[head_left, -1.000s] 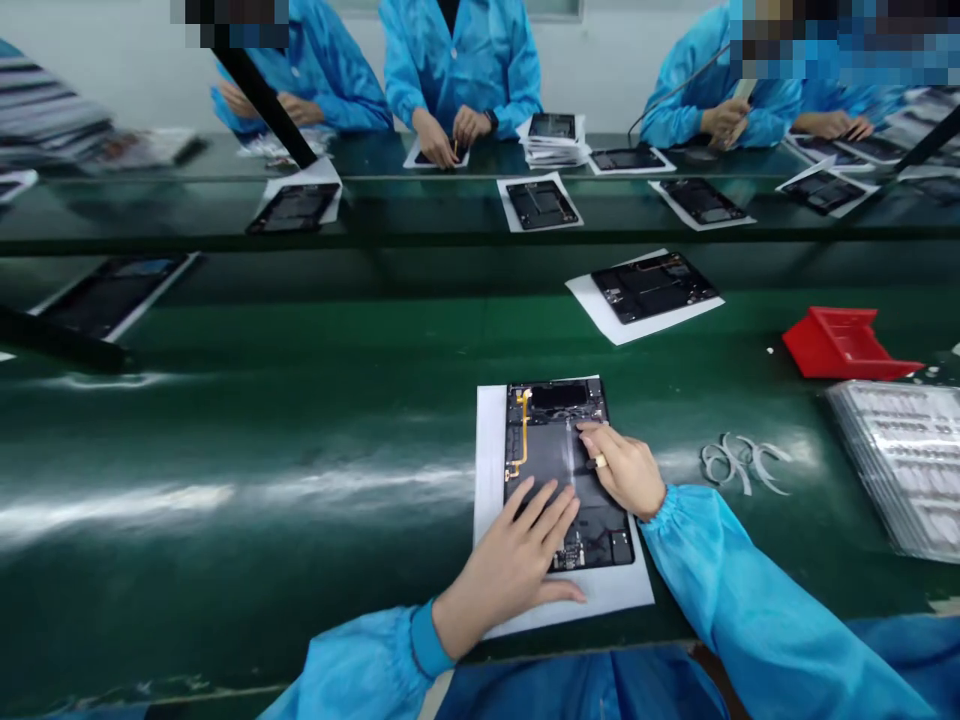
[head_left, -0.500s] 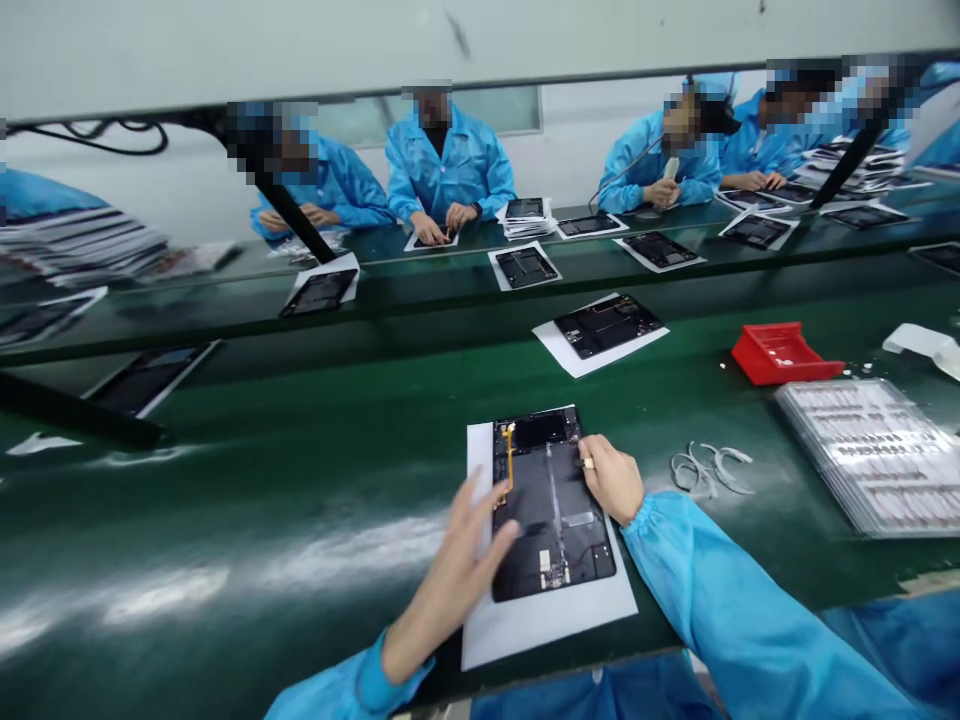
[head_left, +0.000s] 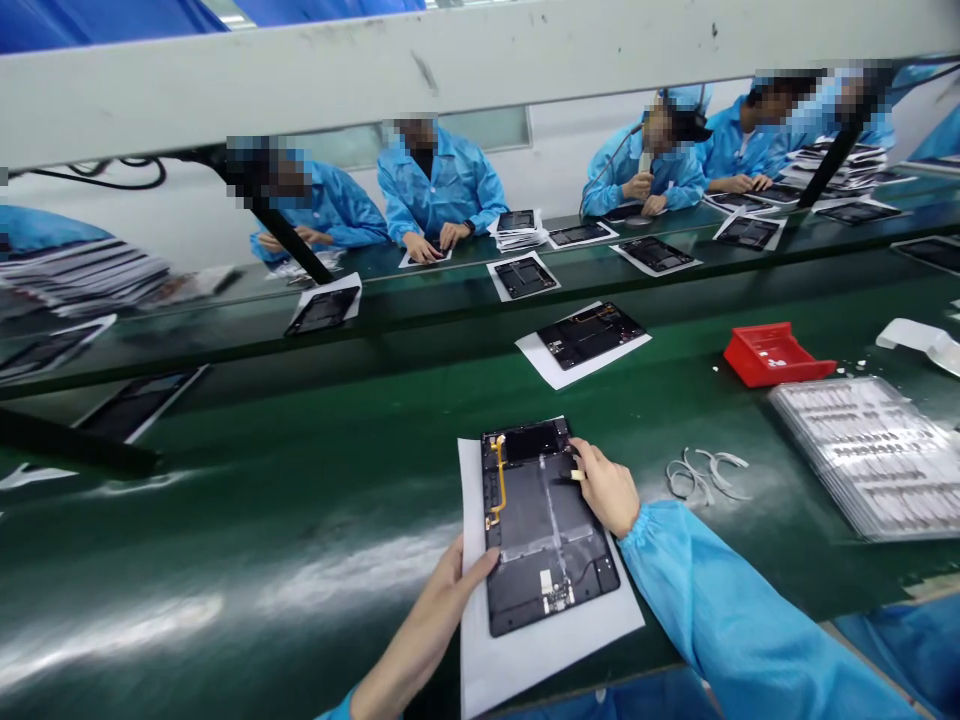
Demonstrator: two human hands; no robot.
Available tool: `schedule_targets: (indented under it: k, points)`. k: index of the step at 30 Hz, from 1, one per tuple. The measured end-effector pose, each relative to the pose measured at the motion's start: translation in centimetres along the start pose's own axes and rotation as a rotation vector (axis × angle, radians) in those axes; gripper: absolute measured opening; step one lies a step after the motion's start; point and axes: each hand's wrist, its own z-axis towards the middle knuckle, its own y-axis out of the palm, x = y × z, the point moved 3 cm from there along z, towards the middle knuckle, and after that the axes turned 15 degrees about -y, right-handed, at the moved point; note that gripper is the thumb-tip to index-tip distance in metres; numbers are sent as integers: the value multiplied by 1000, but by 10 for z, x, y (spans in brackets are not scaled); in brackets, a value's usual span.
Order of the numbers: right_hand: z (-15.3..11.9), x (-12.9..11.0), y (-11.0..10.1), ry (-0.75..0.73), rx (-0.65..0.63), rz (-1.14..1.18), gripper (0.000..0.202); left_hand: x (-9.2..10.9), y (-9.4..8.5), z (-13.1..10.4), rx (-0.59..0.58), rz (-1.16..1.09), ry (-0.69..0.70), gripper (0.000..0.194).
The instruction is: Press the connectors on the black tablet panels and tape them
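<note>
Head cam: strips (head_left: pixel 707 474) nr R hand (head_left: pixel 611 493).

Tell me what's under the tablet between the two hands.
White paper lies under the tablet, showing along its left side and beyond its near edge. The green surface is beneath the paper. The tablet covers the rest, so anything else there cannot be seen.

Left hand (head_left: pixel 442 595): at the tablet's (head_left: pixel 525 510) left edge, thumb extended, spread from fingers. Right hand (head_left: pixel 611 490): at its upper right edge, fingers bent.
</note>
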Motion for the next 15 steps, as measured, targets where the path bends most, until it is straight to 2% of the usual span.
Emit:
schedule_targets:
  k: [4,7,9,12,15]
  points:
    - [-1,0,-5,11,42,53,38,-5,-6,17,203,204,181,62]
    - [-1,1,-11,17,163,132,35,13,-25,31,284,276,225,61]
    - [-1,3,-13,20,236,163,34,40,-44,41,300,252,229,62]
    - [1,5,-12,16,276,189,32,98,-78,65,329,215,277,59]
    - [5,8,-9,16,269,212,32,162,-110,102,462,197,389,52]
